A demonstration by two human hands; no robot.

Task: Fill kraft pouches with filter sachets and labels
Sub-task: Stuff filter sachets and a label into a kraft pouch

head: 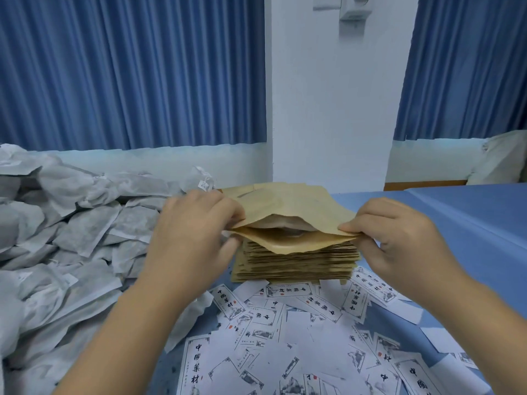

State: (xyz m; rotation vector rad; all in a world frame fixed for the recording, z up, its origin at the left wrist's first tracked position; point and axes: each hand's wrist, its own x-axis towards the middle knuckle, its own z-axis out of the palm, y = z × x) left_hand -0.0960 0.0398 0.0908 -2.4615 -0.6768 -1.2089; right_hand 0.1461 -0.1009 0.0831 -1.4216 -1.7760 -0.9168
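atop the stack of flat pouches (pixel 296 265) at the middle of the blue-covered worktop (pixel 462 223), 1 kraft pouch (pixel 302 205) is held with its mouth gaping toward the camera. the left hand (pixel 194 232) grips the left side of the mouth, its fingers (pixel 225 209) curled over the upper lip and the thumb below. the right hand (pixel 399 240) pinches the right corner of the mouth between the thumb and curled fingers (pixel 370 216). the 2 lips stand apart, and between them shows a pale grey shape, probably a sachet (pixel 285 223) lying inside, though blur leaves that unsure. the lower lip hangs just above the stack, touching it or nearly so.

left of the stack a big heap of filter sachets (pixel 71 238) in white-grey mesh spreads across the worktop to the left edge of the view, 1 of them with a small tag near the pouch's far left corner. in front of the stack, between the 2 forearms, loose labels (pixel 285 323) lie scattered and overlapping, white slips with black characters and a small ink landscape, some face up, some turned over. behind the worktop blue pleated curtains (pixel 128 72) hang on both sides of a white wall (pixel 328 109).
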